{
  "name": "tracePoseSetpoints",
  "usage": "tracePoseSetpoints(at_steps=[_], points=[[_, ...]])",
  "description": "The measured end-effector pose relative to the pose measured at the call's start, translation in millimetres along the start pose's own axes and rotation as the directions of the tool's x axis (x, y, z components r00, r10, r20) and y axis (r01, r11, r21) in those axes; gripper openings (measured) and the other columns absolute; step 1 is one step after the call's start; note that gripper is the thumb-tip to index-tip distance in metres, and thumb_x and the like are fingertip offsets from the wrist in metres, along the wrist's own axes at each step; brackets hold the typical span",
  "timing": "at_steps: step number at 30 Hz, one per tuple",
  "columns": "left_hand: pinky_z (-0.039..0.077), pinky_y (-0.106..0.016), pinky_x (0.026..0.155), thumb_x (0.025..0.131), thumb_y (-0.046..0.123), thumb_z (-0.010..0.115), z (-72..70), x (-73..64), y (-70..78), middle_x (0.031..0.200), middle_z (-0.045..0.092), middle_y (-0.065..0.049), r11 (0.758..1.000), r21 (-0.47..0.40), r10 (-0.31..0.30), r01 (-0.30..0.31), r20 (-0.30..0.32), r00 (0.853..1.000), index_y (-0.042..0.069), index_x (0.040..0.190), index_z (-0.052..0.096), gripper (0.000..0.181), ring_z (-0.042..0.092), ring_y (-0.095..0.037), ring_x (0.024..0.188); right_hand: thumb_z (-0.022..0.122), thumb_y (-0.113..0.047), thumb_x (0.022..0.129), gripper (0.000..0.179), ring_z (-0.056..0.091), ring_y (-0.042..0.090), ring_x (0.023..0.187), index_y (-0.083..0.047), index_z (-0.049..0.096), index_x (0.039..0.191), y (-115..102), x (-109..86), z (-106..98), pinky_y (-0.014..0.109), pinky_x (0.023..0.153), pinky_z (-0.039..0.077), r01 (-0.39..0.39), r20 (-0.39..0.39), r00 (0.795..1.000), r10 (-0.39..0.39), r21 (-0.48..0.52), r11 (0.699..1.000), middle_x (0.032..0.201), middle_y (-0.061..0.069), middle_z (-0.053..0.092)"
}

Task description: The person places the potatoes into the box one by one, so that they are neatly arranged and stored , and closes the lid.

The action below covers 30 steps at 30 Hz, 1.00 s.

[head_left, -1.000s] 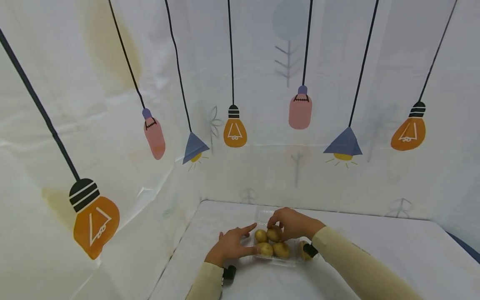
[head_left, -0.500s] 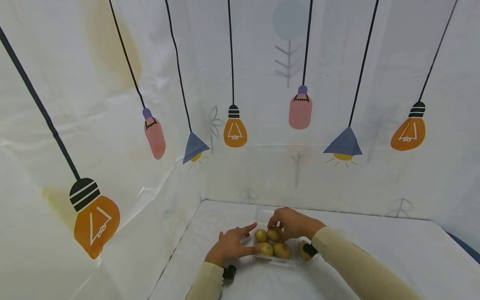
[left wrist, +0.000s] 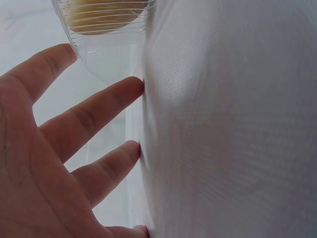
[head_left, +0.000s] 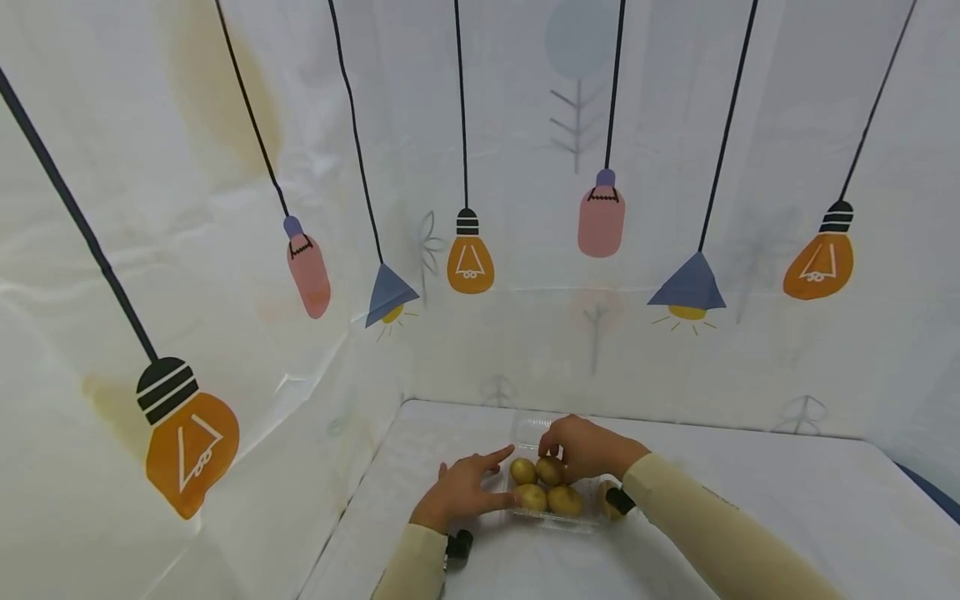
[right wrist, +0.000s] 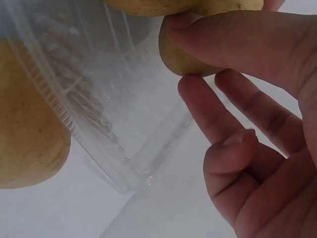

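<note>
On my screen the left hand (head_left: 463,490) had its fingers spread and straight, touching the clear container (head_left: 558,524) and the white tabletop (head_left: 750,483). Inside the container I saw the back-left potato (head_left: 523,472), the front-left potato (head_left: 532,498), the back-right potato (head_left: 550,470), pinched by the right hand (head_left: 585,447), and the front-right potato (head_left: 566,502). The outside potato (right wrist: 29,119) lay just right of it.

Potato (head_left: 549,472) partly behind right fingers (head_left: 551,437), sleeves (head_left: 720,525) cut off
</note>
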<state>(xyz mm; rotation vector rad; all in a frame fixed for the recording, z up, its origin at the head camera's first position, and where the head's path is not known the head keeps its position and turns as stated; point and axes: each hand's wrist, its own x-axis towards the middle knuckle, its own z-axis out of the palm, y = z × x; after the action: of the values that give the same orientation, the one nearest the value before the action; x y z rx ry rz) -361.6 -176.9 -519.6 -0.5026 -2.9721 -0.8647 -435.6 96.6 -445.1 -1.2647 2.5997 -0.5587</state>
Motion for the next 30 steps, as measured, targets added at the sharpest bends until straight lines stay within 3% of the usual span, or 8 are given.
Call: tracePoseSetpoints(at_steps=[11,22,25,30], points=[[0.020,-0.091,0.101,0.083,0.084,0.066,0.0,0.9,4.3,0.132,0.072,0.004,1.000,0.003,0.018,-0.018,0.003,1.000,0.041,0.161,0.045,0.092,0.057,-0.030,0.135,0.089,0.005,0.077,0.035,0.066,0.007,0.074,-0.023,0.080,0.096,2,-3.2,2,0.027,0.068,0.058,-0.017,0.014,1.000,0.016,0.059,0.998,0.096,-0.014,0.072],[0.020,-0.091,0.101,0.083,0.082,0.068,-0.7,0.9,7.0,0.132,0.072,0.002,1.000,0.019,0.003,-0.003,0.010,1.000,0.040,0.161,0.045,0.092,0.058,-0.031,0.134,0.092,-0.010,0.081,0.035,0.068,0.014,0.085,-0.022,0.078,0.111,1,-17.1,-4,0.027,0.074,0.057,-0.023,-0.020,1.000,0.023,0.007,1.000,0.105,-0.008,0.072],[0.021,-0.091,0.101,0.083,0.082,0.068,-0.6,0.8,6.1,0.132,0.072,0.002,1.000,0.026,-0.005,0.004,0.012,1.000,0.042,0.161,0.044,0.091,0.058,-0.032,0.134,0.091,-0.014,0.084,0.032,0.069,0.018,0.088,-0.019,0.078,0.113,-3,-25.9,-6,0.030,0.075,0.058,-0.031,-0.043,0.999,0.030,0.001,1.000,0.111,-0.003,0.073],[0.020,-0.091,0.101,0.083,0.081,0.070,-1.8,-1.4,4.0,0.132,0.072,0.002,1.000,0.018,-0.015,0.014,0.013,1.000,0.041,0.161,0.044,0.092,0.057,-0.034,0.135,0.087,-0.022,0.090,0.029,0.069,0.018,0.093,-0.019,0.077,0.116,-6,-45.3,-10,0.032,0.079,0.059,-0.053,-0.100,0.994,0.048,-0.045,0.998,0.116,-0.007,0.071]])
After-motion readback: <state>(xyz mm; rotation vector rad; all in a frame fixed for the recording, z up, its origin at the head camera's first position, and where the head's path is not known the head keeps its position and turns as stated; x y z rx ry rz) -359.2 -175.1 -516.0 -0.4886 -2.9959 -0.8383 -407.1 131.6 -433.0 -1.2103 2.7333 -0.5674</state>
